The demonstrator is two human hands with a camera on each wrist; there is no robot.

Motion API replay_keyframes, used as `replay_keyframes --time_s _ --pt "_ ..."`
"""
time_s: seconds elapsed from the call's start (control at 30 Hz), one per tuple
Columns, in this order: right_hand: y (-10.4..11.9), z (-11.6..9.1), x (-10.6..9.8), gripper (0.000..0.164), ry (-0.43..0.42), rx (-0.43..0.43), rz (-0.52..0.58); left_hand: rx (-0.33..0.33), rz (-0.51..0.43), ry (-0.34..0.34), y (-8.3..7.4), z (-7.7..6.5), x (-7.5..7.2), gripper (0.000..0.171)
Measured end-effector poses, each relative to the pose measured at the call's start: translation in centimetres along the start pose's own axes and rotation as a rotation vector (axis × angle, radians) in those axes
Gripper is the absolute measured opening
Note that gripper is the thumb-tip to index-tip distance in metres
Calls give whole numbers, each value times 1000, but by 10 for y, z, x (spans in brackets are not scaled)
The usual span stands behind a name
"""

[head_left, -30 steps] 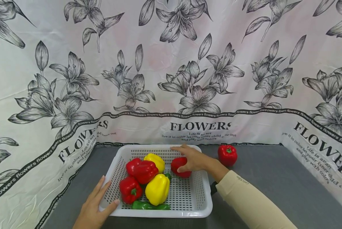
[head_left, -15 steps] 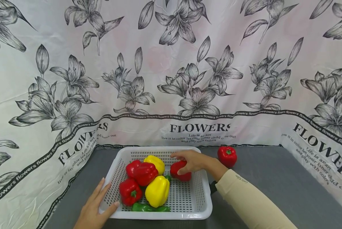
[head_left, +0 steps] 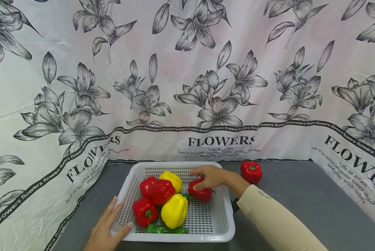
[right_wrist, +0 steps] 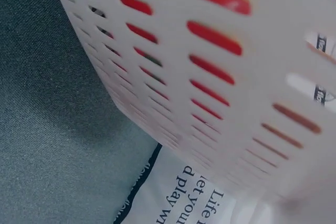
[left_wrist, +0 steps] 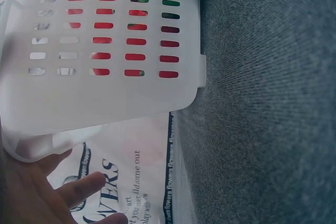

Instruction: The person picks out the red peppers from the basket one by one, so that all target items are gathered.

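Note:
In the head view, my right hand (head_left: 211,177) reaches over the right side of a white perforated basket (head_left: 171,238). It grips a red bell pepper (head_left: 201,194) from above, thumb on the near side; its far fingertips are partly hidden. The pepper lies tilted, stem to the right, low inside the basket. My left hand (head_left: 105,228) rests at the basket's front left corner, fingers straight along the outside and thumb at the rim. Spread fingers (left_wrist: 79,190) show beneath the basket wall (left_wrist: 105,98) in the left wrist view. Through the slots of the basket wall (right_wrist: 173,85), red shows in the right wrist view.
The basket's left half holds several red bell peppers (head_left: 162,192), a front yellow pepper (head_left: 175,211), a back yellow pepper (head_left: 171,181) and a long green pepper (head_left: 165,229). Another red bell pepper (head_left: 251,172) stands on the grey table (head_left: 294,195). A flower-printed curtain (head_left: 175,104) hangs behind.
My right hand and its red bell pepper have moved slightly lower into the basket, and the pepper has turned so its stem shows at the right. The left hand keeps its place at the basket.

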State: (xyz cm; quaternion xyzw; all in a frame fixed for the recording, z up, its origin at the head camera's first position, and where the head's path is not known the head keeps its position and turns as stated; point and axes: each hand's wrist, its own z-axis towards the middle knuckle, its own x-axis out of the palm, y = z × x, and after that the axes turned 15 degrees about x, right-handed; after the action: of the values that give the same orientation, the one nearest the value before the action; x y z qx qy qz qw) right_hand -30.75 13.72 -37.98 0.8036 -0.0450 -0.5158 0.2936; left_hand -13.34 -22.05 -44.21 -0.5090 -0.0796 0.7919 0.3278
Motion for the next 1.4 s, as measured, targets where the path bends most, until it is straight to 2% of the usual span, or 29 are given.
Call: replay_keyframes --time_s 0.13,0.43,0.73,0.87,1.13,1.4 --pt "0 0 -2 53 22 -4 29 2 4 -4 0 0 0 69" --pt "0 -3 -6 61 69 -39 37 -17 8 9 -1 3 -1 69" --pt "-1 -3 -6 59 154 -55 30 -24 0 11 -1 4 0 70" --pt "0 -3 -5 56 149 -43 -12 -16 0 6 -1 4 0 70" --pt "-2 -2 2 43 164 -106 -25 7 2 -17 -1 1 1 69" --pt "-1 -1 8 34 115 -116 -102 -19 -9 3 0 2 1 70"
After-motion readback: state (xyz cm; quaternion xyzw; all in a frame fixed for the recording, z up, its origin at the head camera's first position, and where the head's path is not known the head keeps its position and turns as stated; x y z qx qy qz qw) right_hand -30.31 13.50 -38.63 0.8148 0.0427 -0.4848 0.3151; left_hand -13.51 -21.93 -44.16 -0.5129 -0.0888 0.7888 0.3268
